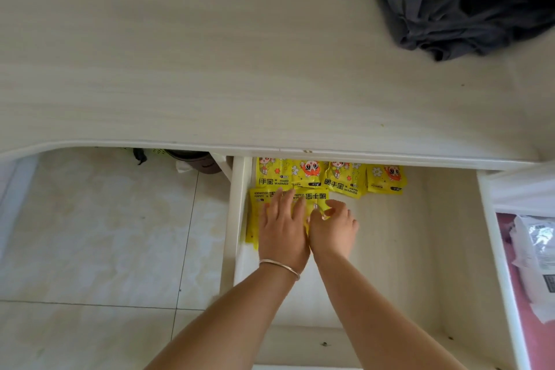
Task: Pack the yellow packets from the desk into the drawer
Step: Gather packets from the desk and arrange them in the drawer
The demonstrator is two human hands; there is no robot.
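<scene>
With left hand [280,228] flat and right hand [332,227] pinching, square these hand-warmer packets [288,198] against the drawer [420,249]'s left wall.

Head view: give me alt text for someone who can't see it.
Both hands, left hand flat and right hand beside it, press yellow packets into the open drawer under a pale desk. Dark cloth lies on the desk's far right.

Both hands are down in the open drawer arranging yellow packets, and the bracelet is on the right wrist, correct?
Not quite: the bracelet is on the left wrist. The head view shows the left hand and right hand in the open drawer on the yellow packets.
</scene>
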